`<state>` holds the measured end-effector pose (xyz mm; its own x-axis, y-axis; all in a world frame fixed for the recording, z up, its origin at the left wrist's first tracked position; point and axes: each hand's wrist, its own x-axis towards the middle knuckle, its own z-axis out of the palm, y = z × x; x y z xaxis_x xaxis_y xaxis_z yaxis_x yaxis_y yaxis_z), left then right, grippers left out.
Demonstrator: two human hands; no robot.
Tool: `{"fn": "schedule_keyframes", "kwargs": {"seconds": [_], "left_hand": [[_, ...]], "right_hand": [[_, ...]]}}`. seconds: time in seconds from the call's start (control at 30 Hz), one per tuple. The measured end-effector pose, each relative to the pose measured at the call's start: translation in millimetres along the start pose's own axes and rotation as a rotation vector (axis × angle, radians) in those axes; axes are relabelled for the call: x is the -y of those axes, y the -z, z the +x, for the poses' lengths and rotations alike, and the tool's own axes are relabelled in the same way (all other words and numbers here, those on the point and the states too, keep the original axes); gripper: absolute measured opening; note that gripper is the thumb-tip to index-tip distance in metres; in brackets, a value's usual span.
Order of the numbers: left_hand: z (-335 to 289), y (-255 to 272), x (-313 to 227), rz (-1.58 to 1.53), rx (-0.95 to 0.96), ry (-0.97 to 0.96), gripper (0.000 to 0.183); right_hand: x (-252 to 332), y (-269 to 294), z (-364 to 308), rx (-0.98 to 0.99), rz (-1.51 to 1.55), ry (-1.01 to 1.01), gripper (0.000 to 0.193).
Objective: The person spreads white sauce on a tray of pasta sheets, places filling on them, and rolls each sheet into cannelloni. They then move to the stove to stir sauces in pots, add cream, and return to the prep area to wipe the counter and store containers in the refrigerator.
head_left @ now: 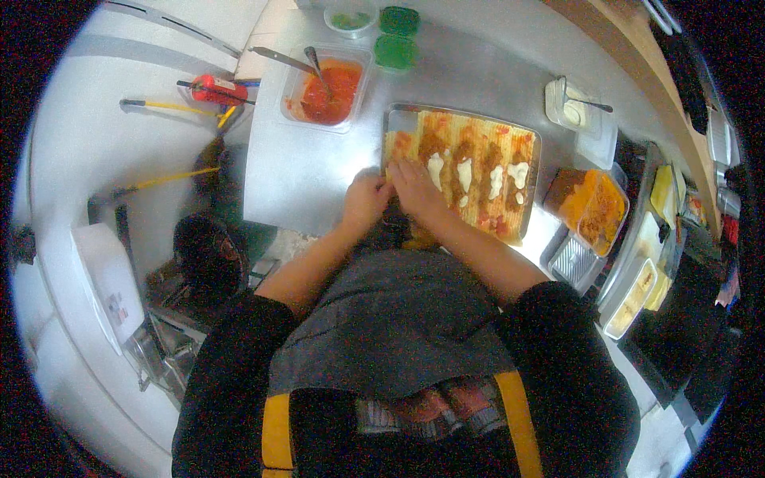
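A metal tray (532, 171) in front of me holds yellowish ridged pasta sheets (478, 131). Strips of brown meat filling (470, 163) run across them, topped with white cream dollops (464, 175); red sauce stains the surface. At the tray's near left corner my left hand (366, 201) is closed, its fingertips meeting the right hand; what they grip is hidden. My right hand (418, 191) lies over the left end of the tray, fingers curled down onto the pasta sheet there. The two hands touch or nearly touch.
A clear tub of red sauce (339, 88) with utensils stands at the back left of the steel table (275, 175). Green lids (397, 52) lie beyond. To the right are a white cream tub (562, 107) and a container of orange and brown filling (602, 211).
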<state>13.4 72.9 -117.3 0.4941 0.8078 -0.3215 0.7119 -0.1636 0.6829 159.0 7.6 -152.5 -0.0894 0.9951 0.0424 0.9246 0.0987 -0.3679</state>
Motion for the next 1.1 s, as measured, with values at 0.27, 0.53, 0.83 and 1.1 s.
{"fn": "schedule_keyframes", "kwargs": {"seconds": [0.27, 0.53, 0.83, 1.1], "left_hand": [[-3, 5, 3, 0.302, 0.078, -0.214, 0.039], [-12, -19, 9, 0.712, 0.007, -0.449, 0.056], [26, -17, 19, 0.564, 0.113, -0.460, 0.048], [33, 30, -22, 0.344, 0.400, -0.200, 0.068]], "right_hand": [[3, 29, -35, 0.103, 0.143, -0.097, 0.048], [15, 14, -32, -0.066, -0.217, 0.025, 0.050], [9, 12, 0, 0.143, -0.095, -0.132, 0.037], [-6, 48, 31, 0.525, 0.239, -0.298, 0.031]]}}
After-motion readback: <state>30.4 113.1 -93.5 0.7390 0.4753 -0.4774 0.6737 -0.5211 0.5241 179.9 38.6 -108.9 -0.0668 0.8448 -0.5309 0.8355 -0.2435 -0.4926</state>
